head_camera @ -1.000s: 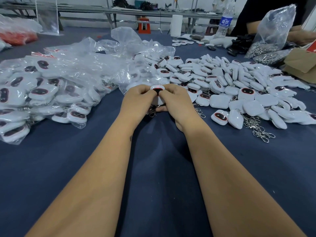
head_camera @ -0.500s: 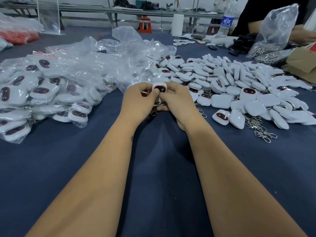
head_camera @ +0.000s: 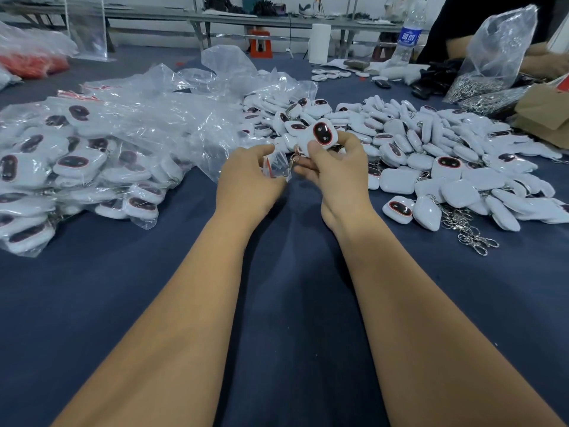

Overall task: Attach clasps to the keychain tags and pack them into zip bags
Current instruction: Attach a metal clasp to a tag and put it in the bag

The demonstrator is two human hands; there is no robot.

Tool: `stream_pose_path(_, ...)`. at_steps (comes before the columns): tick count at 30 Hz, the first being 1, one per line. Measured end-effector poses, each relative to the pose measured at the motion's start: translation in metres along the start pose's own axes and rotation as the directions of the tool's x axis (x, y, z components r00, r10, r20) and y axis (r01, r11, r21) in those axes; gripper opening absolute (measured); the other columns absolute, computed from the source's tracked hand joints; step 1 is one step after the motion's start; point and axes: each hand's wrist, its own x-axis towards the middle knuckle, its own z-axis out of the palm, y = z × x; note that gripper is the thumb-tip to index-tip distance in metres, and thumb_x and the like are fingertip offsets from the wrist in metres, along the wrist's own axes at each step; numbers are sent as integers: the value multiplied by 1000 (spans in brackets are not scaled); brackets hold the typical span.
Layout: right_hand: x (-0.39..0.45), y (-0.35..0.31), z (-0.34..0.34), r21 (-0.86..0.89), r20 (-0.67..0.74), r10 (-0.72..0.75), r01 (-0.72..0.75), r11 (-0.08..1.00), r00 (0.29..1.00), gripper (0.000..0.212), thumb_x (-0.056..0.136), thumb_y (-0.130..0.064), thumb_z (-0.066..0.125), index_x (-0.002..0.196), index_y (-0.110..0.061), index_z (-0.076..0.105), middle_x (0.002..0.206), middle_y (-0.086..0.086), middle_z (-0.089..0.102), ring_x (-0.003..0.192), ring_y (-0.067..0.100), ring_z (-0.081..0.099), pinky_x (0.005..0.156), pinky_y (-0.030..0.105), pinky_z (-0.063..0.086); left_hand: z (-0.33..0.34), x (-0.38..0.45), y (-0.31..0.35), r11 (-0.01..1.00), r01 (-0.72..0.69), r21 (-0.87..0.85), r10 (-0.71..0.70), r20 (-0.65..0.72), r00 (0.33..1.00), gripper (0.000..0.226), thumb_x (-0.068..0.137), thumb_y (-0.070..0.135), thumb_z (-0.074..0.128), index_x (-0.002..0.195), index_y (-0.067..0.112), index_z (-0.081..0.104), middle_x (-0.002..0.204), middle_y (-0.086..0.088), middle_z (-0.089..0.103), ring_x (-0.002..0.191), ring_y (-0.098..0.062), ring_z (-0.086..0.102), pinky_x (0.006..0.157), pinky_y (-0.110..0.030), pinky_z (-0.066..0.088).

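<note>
While hands point(head_camera: 295, 177) pinch tag point(head_camera: 320, 135) (bag point(head_camera: 275, 167) beside), near cloth point(head_camera: 292, 303) bare.

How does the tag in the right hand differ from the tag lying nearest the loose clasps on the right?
The held tag is raised off the table in the right hand; the near tag lies on the cloth. The held tag stands more upright, the near tag rests flatter. Both are white with a dark, red-rimmed oval.
</note>
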Motion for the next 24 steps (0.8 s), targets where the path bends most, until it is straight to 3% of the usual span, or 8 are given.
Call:
stream_pose_path(3,-1,0,2,120,73,35,-43,992,997,16,95,5,54,106,-6,48,83,11,65,66,17,70,69,28,60,2,-1,2,997,-40,-68,41,12,999,56,82,11,65,136,24,56,107,3,63,75,0,64,65,-11,51)
stream_pose_path(5,-2,3,4,55,123,34,-41,998,992,16,96,5,53,102,-9,49,86,12,66,72,19,71,75,30,61,2,-1,2,981,-3,-194,2,-4,1000,59,85,4,58,140,20,48,93,8,59,57,6,58,48,-7,41)
stream_pose_path(7,-4,7,4,-93,153,33,-19,996,988,19,96,4,54,98,-14,48,91,14,69,83,25,72,83,37,60,0,1,2,951,72,-300,-84,-30,996,55,87,2,57,140,15,49,90,7,61,57,3,61,50,-10,45)
stream_pose_path(9,-6,11,5,-364,173,-14,77,928,985,21,94,-3,59,94,-21,49,91,13,72,90,28,71,86,40,58,-4,4,1,928,101,-358,-133,-66,989,35,84,4,61,115,18,68,86,4,69,71,-10,68,67,-21,56)
stream_pose_path(12,-8,14,5,-614,200,-71,182,768,977,21,88,-15,69,86,-26,51,80,4,71,72,17,63,67,28,47,-10,4,1,882,109,-459,-174,-102,979,27,79,2,63,80,28,73,68,6,71,64,-11,66,66,-28,57)
stream_pose_path(16,-9,13,6,-753,230,-93,238,613,969,22,85,-31,71,73,-18,56,60,-8,51,57,11,45,57,29,36,-11,4,2,898,59,-437,-142,-160,977,23,79,10,63,76,31,72,64,9,68,59,-8,60,68,-33,57)
stream_pose_path(20,-11,8,6,-779,292,-126,312,544,948,39,89,-40,66,60,-19,50,51,-7,39,52,10,35,54,30,28,-9,0,6,945,-30,-326,-47,-227,973,21,83,15,64,79,34,69,63,12,63,55,-2,53,60,-20,48)
stream_pose_path(24,-10,10,7,-826,379,-269,455,334,885,47,92,-45,63,55,-16,58,79,-1,48,80,15,38,75,30,27,-11,0,9,953,-67,-294,-27,-304,952,14,86,16,62,89,25,72,73,7,65,66,-6,57,68,-18,47)
